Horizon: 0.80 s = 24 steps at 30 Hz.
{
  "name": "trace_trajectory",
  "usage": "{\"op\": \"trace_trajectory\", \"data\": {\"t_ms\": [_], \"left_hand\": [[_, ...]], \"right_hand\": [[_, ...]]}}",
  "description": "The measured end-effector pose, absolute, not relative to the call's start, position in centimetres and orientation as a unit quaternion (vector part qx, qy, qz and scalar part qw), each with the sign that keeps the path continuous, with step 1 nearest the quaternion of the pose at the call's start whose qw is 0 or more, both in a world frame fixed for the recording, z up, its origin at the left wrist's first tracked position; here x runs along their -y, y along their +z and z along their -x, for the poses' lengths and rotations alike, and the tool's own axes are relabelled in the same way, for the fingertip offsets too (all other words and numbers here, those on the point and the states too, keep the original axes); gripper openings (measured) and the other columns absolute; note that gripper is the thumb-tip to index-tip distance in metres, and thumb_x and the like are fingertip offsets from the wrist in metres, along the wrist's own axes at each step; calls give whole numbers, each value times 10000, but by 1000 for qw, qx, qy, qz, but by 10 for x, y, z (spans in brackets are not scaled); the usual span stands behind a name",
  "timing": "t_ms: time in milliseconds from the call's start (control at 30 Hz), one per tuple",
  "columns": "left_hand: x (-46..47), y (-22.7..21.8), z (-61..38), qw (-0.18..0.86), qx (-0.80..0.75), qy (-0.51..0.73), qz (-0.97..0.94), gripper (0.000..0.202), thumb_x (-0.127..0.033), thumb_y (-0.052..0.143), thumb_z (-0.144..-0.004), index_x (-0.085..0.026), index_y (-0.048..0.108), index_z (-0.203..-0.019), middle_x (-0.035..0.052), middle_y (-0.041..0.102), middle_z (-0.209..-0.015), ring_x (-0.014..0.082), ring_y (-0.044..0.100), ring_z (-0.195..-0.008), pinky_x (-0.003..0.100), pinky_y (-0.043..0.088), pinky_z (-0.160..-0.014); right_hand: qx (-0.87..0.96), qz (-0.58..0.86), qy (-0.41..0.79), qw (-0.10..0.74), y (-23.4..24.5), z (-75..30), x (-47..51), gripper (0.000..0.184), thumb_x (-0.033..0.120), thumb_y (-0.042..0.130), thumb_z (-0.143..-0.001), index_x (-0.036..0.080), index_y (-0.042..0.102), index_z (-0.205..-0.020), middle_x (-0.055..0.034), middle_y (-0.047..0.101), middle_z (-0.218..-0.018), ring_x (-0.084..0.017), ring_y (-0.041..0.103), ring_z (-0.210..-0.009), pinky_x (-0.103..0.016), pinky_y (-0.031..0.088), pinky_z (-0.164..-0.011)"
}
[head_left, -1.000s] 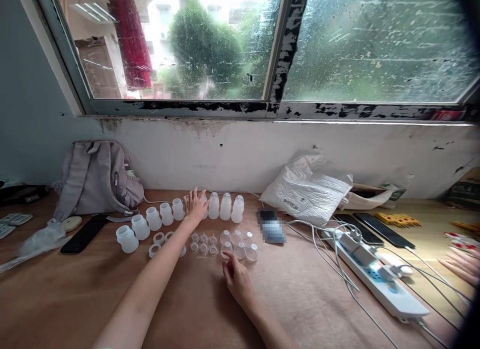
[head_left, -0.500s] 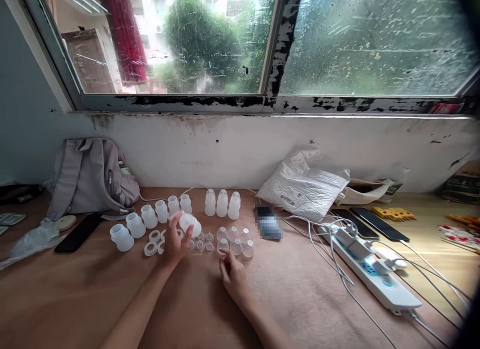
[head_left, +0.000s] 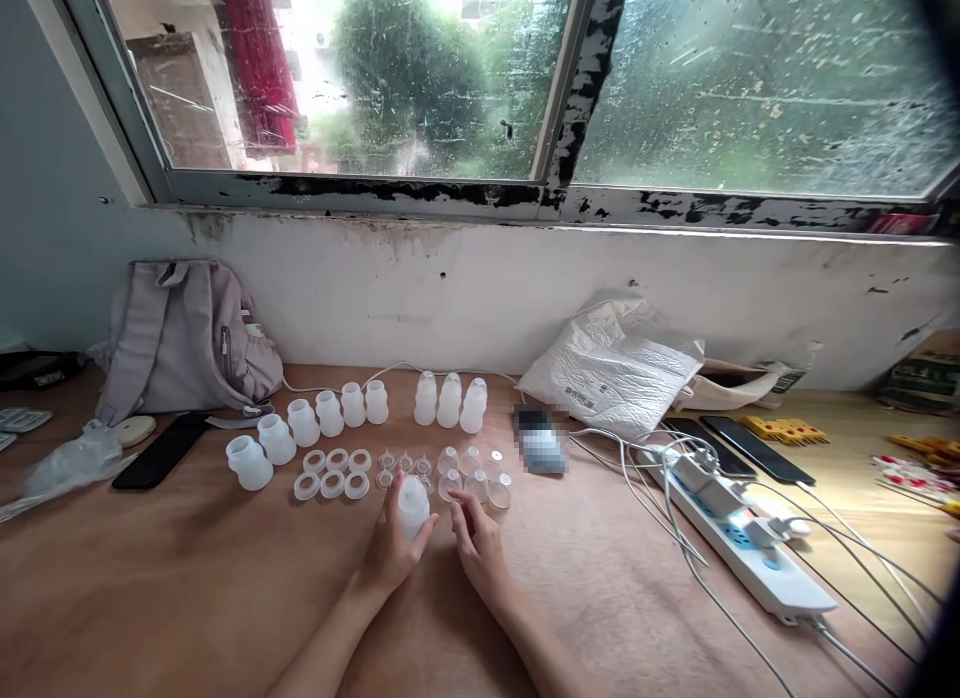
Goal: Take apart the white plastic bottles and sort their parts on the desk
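Note:
My left hand [head_left: 394, 543] is closed around a small frosted plastic bottle [head_left: 413, 506], held upright above the table in front of the parts. My right hand [head_left: 481, 548] is just to its right, fingers loosely bent and apart, with nothing visible in them. Its fingertips are by the nearest of several clear domed caps [head_left: 499, 492]; whether they touch it I cannot tell. Behind the left hand lie small clear nipple-like pieces [head_left: 385, 478], partly hidden by it. Further left are several white rings [head_left: 331, 484] in two rows.
Several open-necked frosted bottles [head_left: 303, 423] line the back left, and three capped bottles [head_left: 448, 401] stand behind the caps. A grey backpack [head_left: 187, 348] and black phone [head_left: 161, 453] are left. Rightward lie a silver mailer bag [head_left: 611, 368], a power strip [head_left: 750, 548] and cables.
My left hand has brought the bottle rightward and nearer, turning it from tilted to upright and uncovering the white rings. My right hand has moved slightly right. The view has shifted a little.

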<state>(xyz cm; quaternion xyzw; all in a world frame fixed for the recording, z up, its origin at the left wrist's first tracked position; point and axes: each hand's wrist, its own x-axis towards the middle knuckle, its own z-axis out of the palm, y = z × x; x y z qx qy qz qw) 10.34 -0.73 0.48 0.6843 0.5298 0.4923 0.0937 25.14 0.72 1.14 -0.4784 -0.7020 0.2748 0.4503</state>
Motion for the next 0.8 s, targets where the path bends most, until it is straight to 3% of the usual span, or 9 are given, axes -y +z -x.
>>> {"op": "trace_trajectory", "data": {"t_ms": [100,233,400,467,633,800], "left_hand": [[5,-2,-107,128,-559,469,-672,751,-274,523,-760,-180,46,-1333,165,298,-1344,244,307,-1237,402,357,-957],[9,4,-108,165,-554,439,-688,624,-310,542,-733,-188,244,-1268,126,460,-1224,233,435,-1139,389,394,-916],[21,22,-107,194,-527,397,-725,539,-303,559,-692,-200,382,-1191,105,545,-1086,234,531,-979,364,441,-831],[23,25,-107,206,-509,385,-742,537,-289,567,-673,-210,399,-1177,91,557,-1052,223,545,-934,341,453,-800],[22,30,-105,262,-473,380,-750,531,-224,574,-635,-214,418,-1142,58,564,-1007,194,545,-861,299,443,-760],[17,43,-107,409,-443,377,-703,536,-154,612,-571,-203,468,-1085,-7,573,-852,123,501,-672,220,397,-595]], "right_hand": [[701,479,284,445,12,-252,-6,296,323,319,-873,158,517,-1018,-28,580,-701,-133,534,-588,-235,435,-581],[696,457,293,469,16,-254,-3,283,320,360,-855,164,518,-1031,-48,603,-790,-148,557,-662,-258,451,-634],[646,438,330,530,28,-259,-3,307,335,424,-826,182,485,-1085,-85,602,-965,-195,566,-878,-325,445,-775],[625,415,388,535,34,-260,-4,331,343,450,-814,185,469,-1104,-81,608,-951,-199,572,-877,-321,457,-761],[582,382,487,528,44,-263,-5,246,344,559,-749,180,559,-933,-62,621,-881,-207,577,-840,-308,461,-736],[521,387,518,558,41,-268,-7,251,338,570,-750,177,557,-943,-69,622,-905,-209,566,-862,-319,438,-760]]}}
